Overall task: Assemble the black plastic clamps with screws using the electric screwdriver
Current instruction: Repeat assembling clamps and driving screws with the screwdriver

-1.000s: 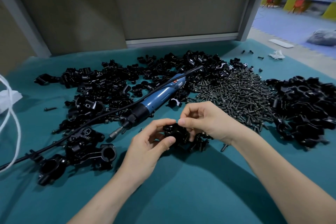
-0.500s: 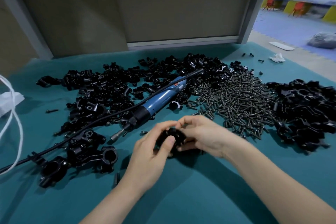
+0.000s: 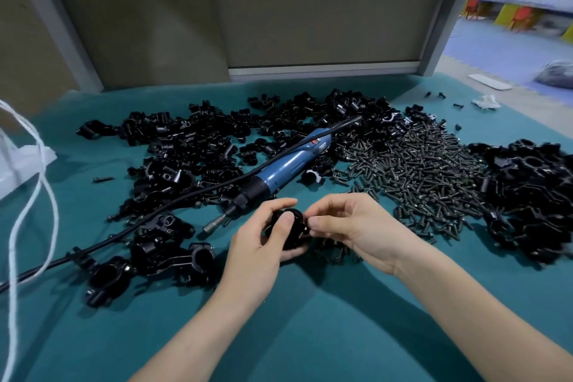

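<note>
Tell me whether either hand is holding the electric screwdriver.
No, the electric screwdriver lies on the table; the left hand and right hand hold a black clamp.

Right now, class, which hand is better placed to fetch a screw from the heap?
Right, probably. The right hand lies nearest the heap of dark metal screws, only its fingertips pinching the round black plastic clamp; the left hand wraps that clamp.
</note>
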Tool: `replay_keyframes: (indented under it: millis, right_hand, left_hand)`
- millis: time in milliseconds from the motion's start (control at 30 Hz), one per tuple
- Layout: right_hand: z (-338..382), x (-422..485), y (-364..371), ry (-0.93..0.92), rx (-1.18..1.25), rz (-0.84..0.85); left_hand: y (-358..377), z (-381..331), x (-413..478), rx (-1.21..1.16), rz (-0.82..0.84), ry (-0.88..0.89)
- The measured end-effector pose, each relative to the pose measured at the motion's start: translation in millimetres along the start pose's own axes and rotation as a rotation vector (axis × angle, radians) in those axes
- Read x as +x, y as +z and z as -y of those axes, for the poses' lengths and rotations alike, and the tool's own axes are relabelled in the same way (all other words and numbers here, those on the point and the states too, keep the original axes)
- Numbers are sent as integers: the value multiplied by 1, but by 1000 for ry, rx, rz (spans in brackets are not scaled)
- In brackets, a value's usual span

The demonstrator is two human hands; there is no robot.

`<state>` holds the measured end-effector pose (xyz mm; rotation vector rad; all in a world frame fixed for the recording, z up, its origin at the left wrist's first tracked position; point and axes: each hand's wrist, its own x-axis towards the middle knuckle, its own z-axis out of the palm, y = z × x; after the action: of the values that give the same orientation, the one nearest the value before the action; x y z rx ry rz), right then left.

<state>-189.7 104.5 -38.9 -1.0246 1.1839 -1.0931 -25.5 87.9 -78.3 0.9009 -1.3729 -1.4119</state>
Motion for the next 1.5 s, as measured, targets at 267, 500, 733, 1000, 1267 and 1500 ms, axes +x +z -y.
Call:
replay_keyframes:
  millis: [267,500,733,1000,1267,1500]
  right_hand:
    - [6,-2,-5,-106,88,-69]
    - [12,-3,-10,-349,-47,-222]
    - [12,-10,-4,-506,-387,-178]
    - [10,-13,0,-513,-560,-135]
    - [10,-13,1,-539,-667,-89]
    - [14,-14,-4,-578,-761,-35]
  left_hand:
    - [0,1,1,-67,-47,15]
    - [-1,3,1,83,-111,38]
    - [-1,-2,-4,252,-5,64]
    - [-2,1,-3,252,-6,41]
    - [1,-2,-4,350,-6,62]
    - [2,1,-8,539,-4,244]
